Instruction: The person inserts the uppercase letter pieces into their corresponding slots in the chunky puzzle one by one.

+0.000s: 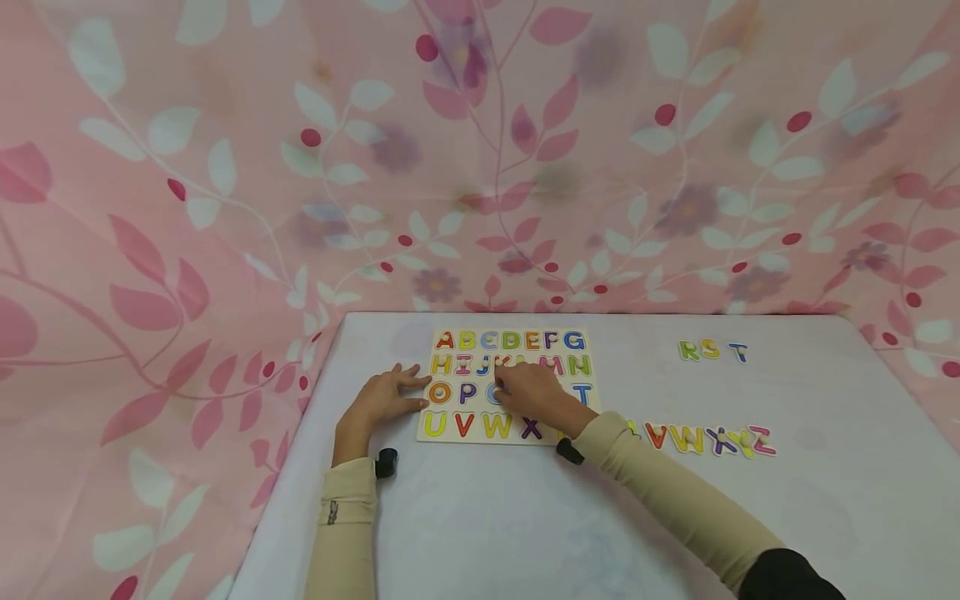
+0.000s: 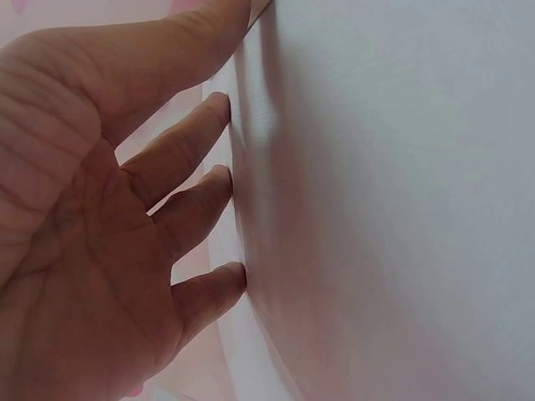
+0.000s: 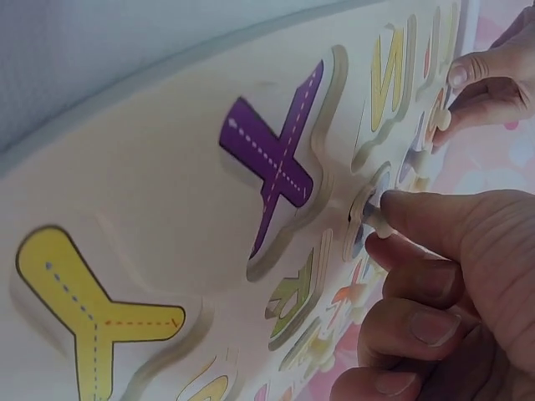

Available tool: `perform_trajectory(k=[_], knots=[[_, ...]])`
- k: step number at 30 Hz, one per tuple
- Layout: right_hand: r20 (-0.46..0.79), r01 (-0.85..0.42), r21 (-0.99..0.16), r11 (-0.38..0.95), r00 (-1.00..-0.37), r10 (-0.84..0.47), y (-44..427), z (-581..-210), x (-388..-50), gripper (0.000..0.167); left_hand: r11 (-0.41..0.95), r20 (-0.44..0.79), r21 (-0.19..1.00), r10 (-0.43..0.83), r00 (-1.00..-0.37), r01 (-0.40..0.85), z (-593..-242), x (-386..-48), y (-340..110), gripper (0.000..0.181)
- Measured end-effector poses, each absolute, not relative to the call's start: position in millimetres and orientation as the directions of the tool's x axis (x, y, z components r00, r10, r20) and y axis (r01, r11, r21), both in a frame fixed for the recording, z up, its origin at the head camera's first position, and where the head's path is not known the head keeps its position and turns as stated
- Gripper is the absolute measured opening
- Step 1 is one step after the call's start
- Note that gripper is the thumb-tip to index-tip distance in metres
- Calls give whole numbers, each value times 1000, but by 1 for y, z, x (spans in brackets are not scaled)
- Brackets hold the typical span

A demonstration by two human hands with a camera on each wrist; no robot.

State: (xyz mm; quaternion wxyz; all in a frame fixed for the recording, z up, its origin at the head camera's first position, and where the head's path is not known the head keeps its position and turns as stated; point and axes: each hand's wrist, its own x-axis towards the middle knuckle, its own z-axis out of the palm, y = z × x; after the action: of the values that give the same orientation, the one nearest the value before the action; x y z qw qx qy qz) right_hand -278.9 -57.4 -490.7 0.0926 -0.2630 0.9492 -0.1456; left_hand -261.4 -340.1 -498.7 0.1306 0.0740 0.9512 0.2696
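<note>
A cream alphabet board (image 1: 491,439) lies on the white table, with knobbed letter pieces in its upper rows. My right hand (image 1: 536,393) is over its third row; in the right wrist view the thumb and index finger of the right hand (image 3: 451,284) pinch the knob of a blue-edged piece (image 3: 359,221), the Q by its place beside the P (image 1: 467,393). The piece sits at its recess, slightly tilted. My left hand (image 1: 384,398) rests at the board's left edge with spread fingers, its thumb and a fingertip at the O piece (image 1: 439,393). The left wrist view shows the left hand (image 2: 125,192) with fingertips on the tablecloth.
Right of the board, loose R (image 1: 687,350), S (image 1: 709,349) and T (image 1: 738,352) pieces lie near the back. Closer in is a row with V (image 1: 657,436), W (image 1: 687,439), X (image 1: 723,442), Y (image 1: 744,442) and Z (image 1: 762,440). A patterned pink cloth (image 1: 480,167) hangs behind.
</note>
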Motion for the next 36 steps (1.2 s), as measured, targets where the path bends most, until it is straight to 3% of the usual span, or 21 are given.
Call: perform_trajectory(k=[8,17,36], knots=[[-108,-422,-372,827,-865,-490,-44,-480,-281,28,842,-203,534,213,-956,74,-496,-265,-336,52],[-56,-384,-374,844,-899,-434,-6,-470,-284,26,849,-208,521,225,-952,87,-495,-264,-338,52],[-32,-187,-373,909,-976,-214,149,-475,-306,28,835,-195,540,243,-950,103,-499,-261,-341,54]])
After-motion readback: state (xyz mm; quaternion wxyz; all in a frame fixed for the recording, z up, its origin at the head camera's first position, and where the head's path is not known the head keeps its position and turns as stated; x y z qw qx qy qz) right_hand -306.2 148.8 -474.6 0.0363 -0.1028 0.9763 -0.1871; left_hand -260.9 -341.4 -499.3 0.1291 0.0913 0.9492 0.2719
